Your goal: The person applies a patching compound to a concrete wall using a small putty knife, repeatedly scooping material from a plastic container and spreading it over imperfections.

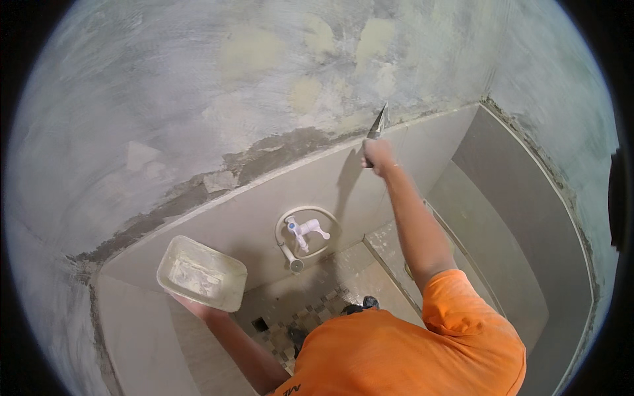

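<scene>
My left hand (pixel 193 306) supports a pale rectangular plastic tub (pixel 228 280) from below, at the left. White putty (pixel 195 276) coats its bottom; most of that hand's fingers are hidden under the tub. With the arm stretched forward, my right hand (pixel 378 156) is closed round a putty knife (pixel 379 123). Its blade points up against or close to the grey plastered wall (pixel 198 86), just above the top edge of the tiles; I cannot tell whether it touches. Pale cream patches (pixel 375 41) mark the wall above the blade.
Below the tile edge (pixel 330 157), a white tap (pixel 308 228) with a looped hose (pixel 280 228) and shower head (pixel 296 265) is fixed to the tiled wall. A rough bare strip (pixel 277 153) runs above the tiles. Mosaic tiles (pixel 290 333) and a square drain (pixel 260 324) are on the floor.
</scene>
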Tool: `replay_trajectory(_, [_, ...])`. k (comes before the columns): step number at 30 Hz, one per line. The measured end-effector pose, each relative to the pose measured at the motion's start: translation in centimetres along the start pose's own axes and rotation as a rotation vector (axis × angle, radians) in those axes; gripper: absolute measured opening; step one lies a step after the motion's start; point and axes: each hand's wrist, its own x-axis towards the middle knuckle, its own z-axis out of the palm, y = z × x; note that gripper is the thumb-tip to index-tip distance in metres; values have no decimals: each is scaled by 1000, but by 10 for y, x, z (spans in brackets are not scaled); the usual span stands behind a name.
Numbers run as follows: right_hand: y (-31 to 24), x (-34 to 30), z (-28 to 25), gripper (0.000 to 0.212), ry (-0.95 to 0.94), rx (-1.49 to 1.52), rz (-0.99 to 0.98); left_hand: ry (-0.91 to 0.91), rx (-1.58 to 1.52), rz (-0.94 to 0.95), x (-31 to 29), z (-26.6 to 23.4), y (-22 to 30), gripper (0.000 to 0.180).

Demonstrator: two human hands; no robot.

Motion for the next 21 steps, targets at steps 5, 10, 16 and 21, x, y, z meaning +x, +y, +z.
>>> replay_trajectory(5, [88, -67, 167, 40, -295, -714, -403, -124, 141, 216, -17, 0, 4, 72])
replay_trajectory(10, [83, -153, 150, 40, -537, -523, -243, -61, 27, -61, -10, 19, 7, 70])
replay_trajectory(16, [30, -173, -36, 30, -720, -173, -93, -142, -126, -247, -39, 135, -27, 61])
replay_trajectory(21, [26, -199, -156, 10, -546, 201, 74, -394, -361, -563, -90, 244, -65, 79])
